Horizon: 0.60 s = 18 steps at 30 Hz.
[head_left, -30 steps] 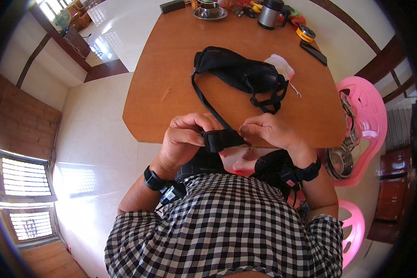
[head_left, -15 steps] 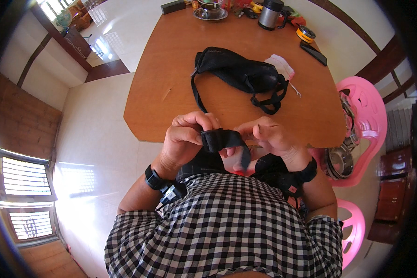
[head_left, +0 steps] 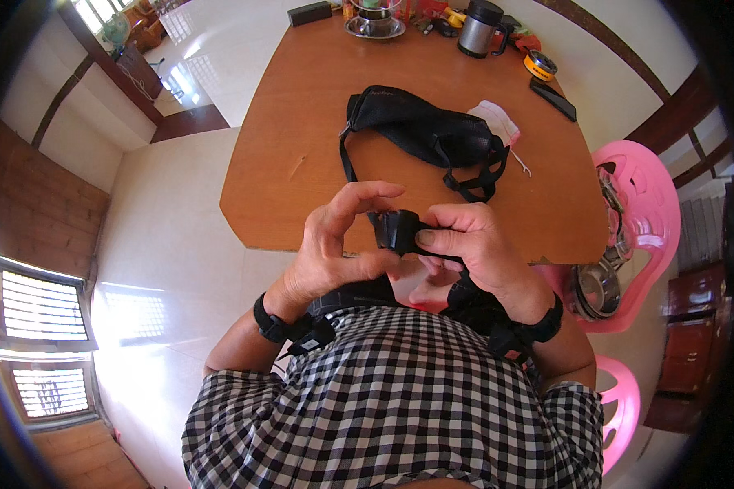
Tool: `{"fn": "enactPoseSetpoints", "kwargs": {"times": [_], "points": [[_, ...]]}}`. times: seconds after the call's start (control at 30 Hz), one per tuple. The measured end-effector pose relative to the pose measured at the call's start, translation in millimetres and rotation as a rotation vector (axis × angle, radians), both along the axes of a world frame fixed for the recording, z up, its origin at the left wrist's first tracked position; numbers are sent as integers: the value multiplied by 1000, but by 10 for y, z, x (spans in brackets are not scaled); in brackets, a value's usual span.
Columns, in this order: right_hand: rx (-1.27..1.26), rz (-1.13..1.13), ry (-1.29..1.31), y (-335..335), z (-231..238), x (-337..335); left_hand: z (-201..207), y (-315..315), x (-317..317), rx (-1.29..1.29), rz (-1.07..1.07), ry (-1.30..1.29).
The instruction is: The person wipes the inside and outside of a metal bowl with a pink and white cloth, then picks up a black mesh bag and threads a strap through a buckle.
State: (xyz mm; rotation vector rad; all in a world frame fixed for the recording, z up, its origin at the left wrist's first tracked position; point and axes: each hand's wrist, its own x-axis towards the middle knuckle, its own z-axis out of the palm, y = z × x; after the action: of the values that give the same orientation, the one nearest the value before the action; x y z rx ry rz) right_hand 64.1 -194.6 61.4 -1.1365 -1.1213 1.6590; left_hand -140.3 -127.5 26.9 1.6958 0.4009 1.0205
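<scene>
A black waist bag (head_left: pixel 416 126) lies on the wooden table, its strap (head_left: pixel 347 159) running down toward my hands. Between my hands, at the table's near edge, is a black buckle (head_left: pixel 395 231) with strap webbing. My right hand (head_left: pixel 477 244) pinches the webbing close against the buckle's right side, thumb on top. My left hand (head_left: pixel 330 236) is at the buckle's left side: its thumb presses at the lower edge, the index finger is raised above, and the other fingertips are partly hidden behind it. Black bands with small boxes circle both wrists.
Beyond the bag lie a pink-and-white cloth pouch (head_left: pixel 495 122) and a dark flat case (head_left: pixel 553 99). A steel mug (head_left: pixel 479 31), a yellow-and-black round tin (head_left: pixel 539 65) and a metal dish (head_left: pixel 374 28) stand at the back. On the right, a pink chair (head_left: pixel 661 196) holds metal pans.
The buckle has shifted slightly right and turned. My right hand has closed on the webbing, whose loose end no longer hangs in view. My left index finger has lifted away from the thumb.
</scene>
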Motion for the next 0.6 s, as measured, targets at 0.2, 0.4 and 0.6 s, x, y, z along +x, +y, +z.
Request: {"fn": "enactPoseSetpoints", "kwargs": {"times": [0.2,0.4,0.6], "points": [[80,18,-74,-40,84,-81,165,4,42,415,57,126],[35,14,-77,-101,110,-16,222,34,56,450,-17,84],[-47,17,-76,-143,255,-15,256,57,35,408,-74,82]]}}
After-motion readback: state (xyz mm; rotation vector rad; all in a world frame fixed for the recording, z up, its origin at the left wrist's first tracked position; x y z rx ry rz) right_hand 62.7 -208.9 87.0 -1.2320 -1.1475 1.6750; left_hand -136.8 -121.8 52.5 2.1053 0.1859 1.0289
